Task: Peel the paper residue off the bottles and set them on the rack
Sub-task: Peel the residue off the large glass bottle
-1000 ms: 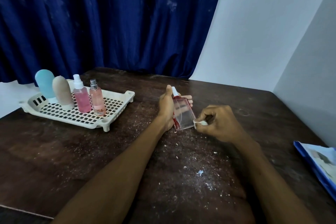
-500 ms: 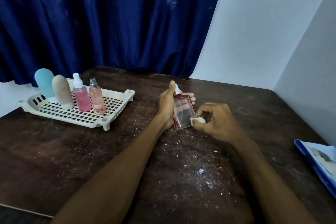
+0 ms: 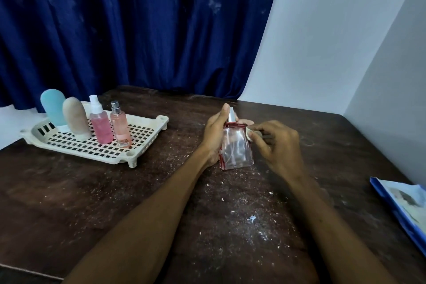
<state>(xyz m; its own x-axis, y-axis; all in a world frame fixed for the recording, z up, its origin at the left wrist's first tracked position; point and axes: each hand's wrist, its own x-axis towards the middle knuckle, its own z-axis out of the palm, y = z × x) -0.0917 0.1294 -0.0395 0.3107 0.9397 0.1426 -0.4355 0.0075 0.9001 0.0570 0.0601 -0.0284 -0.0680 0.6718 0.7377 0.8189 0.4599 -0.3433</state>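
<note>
A pale sheet (image 3: 9,120) lies at the far left edge, beside the dark tabletop (image 3: 80,203). A cream plastic rack (image 3: 143,143) with a slotted floor sits on the left part of the tabletop, in front of a deep blue curtain (image 3: 138,25). Four bottles stand upright in it in a row: a rounded blue bottle (image 3: 53,108) at the far left corner, a rounded beige bottle (image 3: 75,119) just beside it, a pink spray bottle (image 3: 100,125) with a white nozzle, and a smaller peach spray bottle (image 3: 119,128) with a silver nozzle.

Near the middle, well apart from the rack, the left hand (image 3: 215,136) grips a clear bottle (image 3: 235,147) with red edges. Its thumb reaches up beside the white sprayer and its fingertips show past the bottle's far shoulder. The bottle is held roughly upright, low over the tabletop; whether its base touches the wood I cannot tell.

The right hand (image 3: 279,145) has curled fingers and pinches a small white scrap of paper residue (image 3: 250,134) at the bottle's upper right corner.

White paper flecks (image 3: 252,218) are scattered over the tabletop on the near side of the hands. At the right edge lies a blue-bordered packet (image 3: 401,205), below a pale wall (image 3: 334,30).
</note>
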